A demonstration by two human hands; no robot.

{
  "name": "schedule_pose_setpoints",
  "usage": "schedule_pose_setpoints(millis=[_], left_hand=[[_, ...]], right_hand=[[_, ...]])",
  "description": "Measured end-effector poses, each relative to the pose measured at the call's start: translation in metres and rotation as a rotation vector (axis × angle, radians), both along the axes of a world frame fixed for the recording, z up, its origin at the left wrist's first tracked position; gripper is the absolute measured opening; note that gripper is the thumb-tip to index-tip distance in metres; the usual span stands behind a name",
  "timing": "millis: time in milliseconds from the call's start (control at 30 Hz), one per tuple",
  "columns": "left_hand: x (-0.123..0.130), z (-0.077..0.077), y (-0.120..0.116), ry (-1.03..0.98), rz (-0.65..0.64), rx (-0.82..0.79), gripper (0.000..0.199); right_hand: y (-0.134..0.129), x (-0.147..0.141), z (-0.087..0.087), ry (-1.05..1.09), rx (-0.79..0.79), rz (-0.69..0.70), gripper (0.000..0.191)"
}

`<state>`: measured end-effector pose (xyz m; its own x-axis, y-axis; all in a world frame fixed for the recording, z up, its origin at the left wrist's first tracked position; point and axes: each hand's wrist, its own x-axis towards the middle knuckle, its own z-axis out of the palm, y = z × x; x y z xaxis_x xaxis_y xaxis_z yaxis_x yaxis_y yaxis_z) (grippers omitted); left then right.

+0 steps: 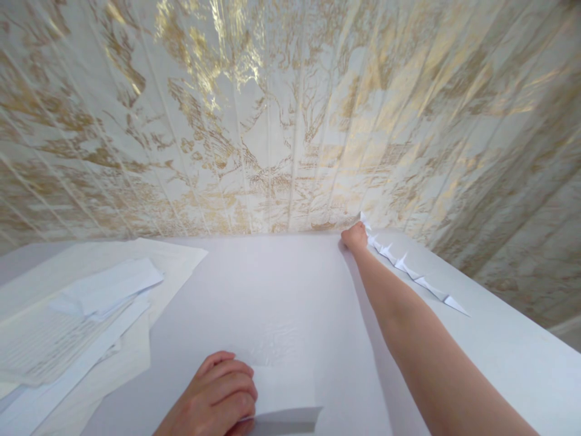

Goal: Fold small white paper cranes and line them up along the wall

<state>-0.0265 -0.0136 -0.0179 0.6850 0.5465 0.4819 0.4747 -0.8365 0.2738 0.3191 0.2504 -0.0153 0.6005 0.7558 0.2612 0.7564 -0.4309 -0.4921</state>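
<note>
Near the front edge, my left hand (220,396) is closed on the left side of a white paper piece (285,387), its fingers curled over it. A dark shadow lies under the paper's lower edge. My right arm stretches far across the table, and my right hand (354,236) is closed at the far end of a row of small folded white paper pieces (402,263). A pointed folded paper piece (363,217) shows just behind that hand; the fingertips are hidden. Several pieces in the row have points standing up.
On the left lies a pile of white paper sheets (109,287), one of them with printed lines, on larger cream sheets (181,257). The white table (254,278) meets a white-and-gold patterned curtain (281,151) at the back.
</note>
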Motion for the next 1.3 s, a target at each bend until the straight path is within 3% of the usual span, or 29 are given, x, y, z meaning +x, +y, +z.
schedule_pose_setpoints(millis=[200,333,433,567,700,800,1033,1300], left_hand=[[0.000,0.002,0.001,0.021,-0.010,0.019,0.011],[0.000,0.004,0.000,0.062,-0.023,0.050,0.010],[-0.001,0.004,-0.001,0.071,-0.019,0.057,0.010],[0.000,0.005,-0.001,0.052,-0.028,0.071,0.009],[0.001,0.005,0.000,0.003,-0.027,0.089,0.008],[0.001,0.003,0.001,-0.020,-0.032,0.108,0.009],[-0.001,-0.002,0.002,-0.030,-0.047,0.133,0.012],[-0.001,-0.001,0.003,-0.017,-0.035,0.130,0.012]], right_hand=[[-0.015,-0.017,0.010,-0.077,0.005,0.120,0.042],[-0.045,-0.033,0.017,-0.146,-0.002,0.263,0.051],[-0.088,-0.041,0.019,-0.188,-0.026,0.391,0.052],[-0.167,-0.036,0.018,-0.302,-0.025,0.595,0.050],[-0.239,-0.017,0.016,-0.353,-0.040,0.599,0.047],[-0.273,-0.005,0.015,-0.386,-0.079,0.565,0.044],[-0.301,-0.002,0.014,-0.238,-0.041,0.589,0.040],[-0.294,0.015,0.004,-0.203,0.055,0.462,0.023]])
